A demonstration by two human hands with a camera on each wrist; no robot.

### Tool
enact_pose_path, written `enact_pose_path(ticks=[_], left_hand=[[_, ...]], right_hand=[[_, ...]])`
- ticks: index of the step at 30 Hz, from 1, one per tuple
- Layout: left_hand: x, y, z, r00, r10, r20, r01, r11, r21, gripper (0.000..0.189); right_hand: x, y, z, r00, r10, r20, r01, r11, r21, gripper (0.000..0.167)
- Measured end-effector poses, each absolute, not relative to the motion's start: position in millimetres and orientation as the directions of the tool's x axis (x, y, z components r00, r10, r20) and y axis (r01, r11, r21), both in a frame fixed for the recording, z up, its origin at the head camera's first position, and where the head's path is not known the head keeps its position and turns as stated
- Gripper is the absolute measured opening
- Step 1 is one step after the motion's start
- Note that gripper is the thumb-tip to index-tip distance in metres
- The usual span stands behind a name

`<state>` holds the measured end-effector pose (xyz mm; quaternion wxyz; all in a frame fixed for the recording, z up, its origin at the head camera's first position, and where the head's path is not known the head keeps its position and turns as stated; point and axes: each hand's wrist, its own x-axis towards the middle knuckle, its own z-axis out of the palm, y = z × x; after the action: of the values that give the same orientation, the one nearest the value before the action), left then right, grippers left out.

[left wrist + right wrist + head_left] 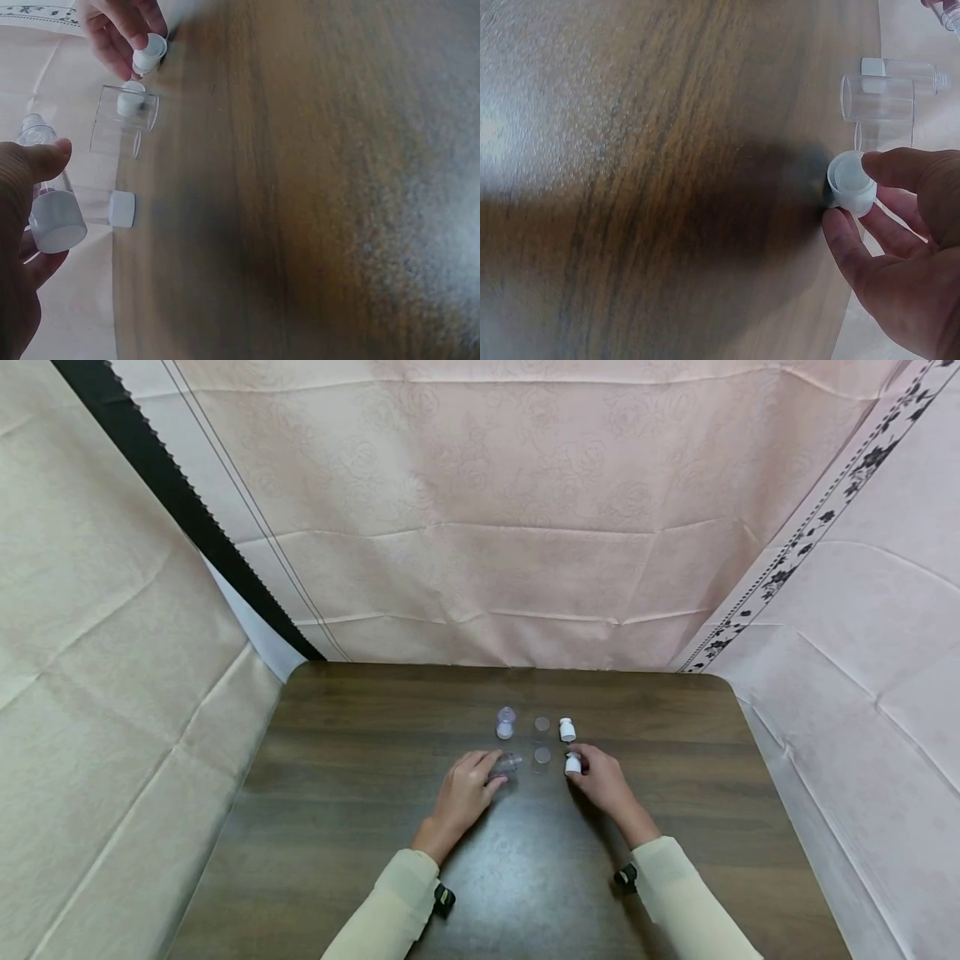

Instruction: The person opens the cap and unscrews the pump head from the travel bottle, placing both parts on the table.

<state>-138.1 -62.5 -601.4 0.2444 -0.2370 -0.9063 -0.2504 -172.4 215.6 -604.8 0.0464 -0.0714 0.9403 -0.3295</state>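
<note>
My left hand [463,789] grips a clear bottle with a white base [58,225], thumb on one side and fingers on the other. In the left wrist view the bottle's narrow neck points away and its white base faces the camera. My right hand [606,783] pinches a small white bottle-top piece [853,182] between thumb and fingers, close over the table. In the right wrist view a round rim shows on its near end. Just beyond that hand stands a similar white piece [567,729].
Between the hands are two clear cylinder covers, one nearer [542,757] and one farther [542,724]. A second clear bottle with a white base [505,727] stands beyond my left hand. The brown wooden table [360,827] meets hanging cloth [480,568] at its back and sides.
</note>
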Motion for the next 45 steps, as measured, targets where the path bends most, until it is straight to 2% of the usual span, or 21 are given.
enact_pose_path(ticks=[8,16,28,38,45], left_hand=[[-139.0,-62.6,-603.4,-0.787,0.295,0.542,0.54,0.755,0.372,0.044],[-143.0,-58.7,-602.2,-0.833,0.239,0.499,0.492,0.732,0.471,0.04],[-157.5,-45.2,-601.8,-0.903,0.139,0.407,0.38,0.703,0.602,0.041],[-167.0,-32.6,-615.4,-0.928,0.064,0.366,0.325,0.615,0.719,0.041],[-167.7,-31.4,-622.9,-0.955,0.054,0.293,0.273,0.556,0.785,0.042]], right_hand=[[-172.0,215.8,-604.0,-0.986,-0.154,-0.068,-0.078,0.774,-0.628,0.041],[-170.4,219.4,-599.8,-0.984,-0.15,-0.098,-0.053,0.767,-0.64,0.042],[-164.7,227.4,-590.9,-0.99,-0.141,-0.014,-0.095,0.739,-0.667,0.042],[-159.9,229.0,-582.4,-0.992,-0.127,-0.026,-0.08,0.76,-0.645,0.044],[-155.7,229.4,-581.3,-0.993,-0.112,-0.029,-0.065,0.745,-0.663,0.045]])
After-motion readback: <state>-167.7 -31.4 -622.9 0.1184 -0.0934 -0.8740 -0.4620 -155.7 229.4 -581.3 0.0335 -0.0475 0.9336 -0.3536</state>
